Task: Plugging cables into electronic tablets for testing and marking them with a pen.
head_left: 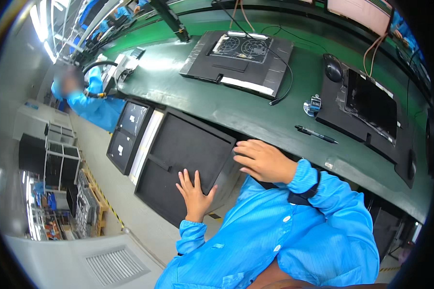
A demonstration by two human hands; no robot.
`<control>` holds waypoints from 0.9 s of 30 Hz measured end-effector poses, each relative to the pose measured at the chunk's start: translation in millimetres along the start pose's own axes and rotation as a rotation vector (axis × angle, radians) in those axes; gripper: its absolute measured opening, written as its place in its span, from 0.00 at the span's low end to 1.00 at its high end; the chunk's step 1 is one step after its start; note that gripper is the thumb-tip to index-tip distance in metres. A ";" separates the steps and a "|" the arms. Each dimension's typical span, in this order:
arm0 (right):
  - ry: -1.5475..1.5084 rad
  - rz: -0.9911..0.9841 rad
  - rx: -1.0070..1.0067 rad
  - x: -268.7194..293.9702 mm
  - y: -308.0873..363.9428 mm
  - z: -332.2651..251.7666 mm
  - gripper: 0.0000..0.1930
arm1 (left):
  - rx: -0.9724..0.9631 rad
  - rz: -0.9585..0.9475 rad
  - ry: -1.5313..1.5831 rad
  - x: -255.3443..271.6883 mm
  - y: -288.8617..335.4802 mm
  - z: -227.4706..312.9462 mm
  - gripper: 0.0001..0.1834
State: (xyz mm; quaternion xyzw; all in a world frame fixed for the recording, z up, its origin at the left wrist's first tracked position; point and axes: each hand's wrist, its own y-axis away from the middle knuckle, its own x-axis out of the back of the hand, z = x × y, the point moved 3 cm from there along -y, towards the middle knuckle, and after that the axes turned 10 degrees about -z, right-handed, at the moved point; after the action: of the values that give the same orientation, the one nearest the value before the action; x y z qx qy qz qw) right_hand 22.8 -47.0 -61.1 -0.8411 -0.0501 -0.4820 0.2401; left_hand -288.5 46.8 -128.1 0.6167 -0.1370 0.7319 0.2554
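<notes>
A large black foam tray point(185, 139) with a raised rim sits beside the bench, left of my body. My left hand point(194, 196) rests on its near part, fingers spread, holding nothing. My right hand point(265, 160) is at the tray's right corner by the bench edge. Its fingers are stretched out and hold nothing visible; whether the fingertips press on the rim I cannot tell. On the tray's left stands a second black tray point(115, 153) with dark glossy panels point(132, 118) in it. A white strip point(147, 142) runs between the two.
On the green bench point(197, 103) a black foam pad point(202, 62) bears a panel with two round patterns point(241, 47). To the right are a mouse point(332, 67), a small metal counter point(315, 104), a pen point(317, 134) and a dark screen point(371, 106). A person point(94, 96) works at the far left.
</notes>
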 end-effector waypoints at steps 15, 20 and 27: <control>0.292 0.484 -0.573 126.2 187.0 -18.9 0.09 | -0.561 0.177 0.411 72.0 -64.8 128.1 0.29; 0.446 0.447 -0.709 134.2 243.5 -23.6 0.08 | -1.035 0.325 0.582 78.6 -130.4 248.6 0.08; 0.583 0.482 -0.851 121.7 275.6 -33.6 0.13 | -1.076 0.348 0.698 52.7 -171.0 298.2 0.08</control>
State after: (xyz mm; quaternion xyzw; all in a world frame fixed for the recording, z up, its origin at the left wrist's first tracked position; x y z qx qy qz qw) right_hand 147.9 -322.5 -43.4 -0.6836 0.4101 -0.6036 -0.0127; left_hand 46.9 46.1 -36.3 0.0990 -0.4901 0.7487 0.4353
